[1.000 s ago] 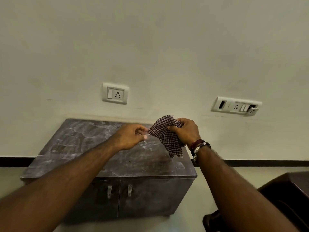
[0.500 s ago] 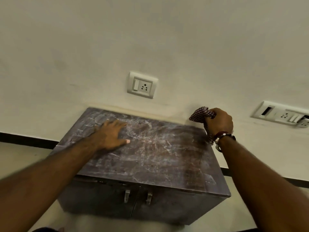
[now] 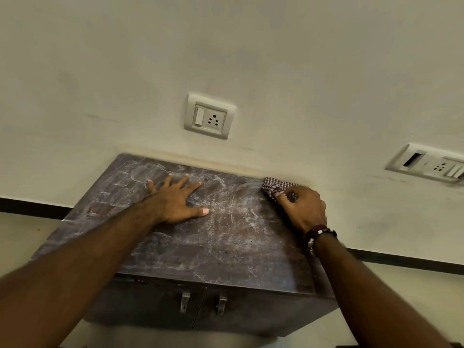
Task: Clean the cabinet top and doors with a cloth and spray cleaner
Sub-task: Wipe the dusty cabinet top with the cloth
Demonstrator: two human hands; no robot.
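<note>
A low dark cabinet stands against the wall, its top (image 3: 226, 242) streaked with pale dust and smears. Its two doors (image 3: 155, 305) are shut, each with a small metal handle. My right hand (image 3: 302, 209) presses a bunched red-and-white checked cloth (image 3: 275, 184) onto the far right corner of the top, close to the wall. My left hand (image 3: 175, 199) lies flat on the far left-middle of the top, fingers spread, holding nothing. No spray cleaner is in view.
A white switch-and-socket plate (image 3: 210, 116) sits on the wall just above the cabinet. A second, wider socket plate (image 3: 429, 164) is on the wall at the right. A black skirting strip (image 3: 401, 262) runs along the wall base.
Both hands held the cloth in the air a second ago. The left hand let go and went flat on the top; the right hand brought the cloth down onto the far right corner.
</note>
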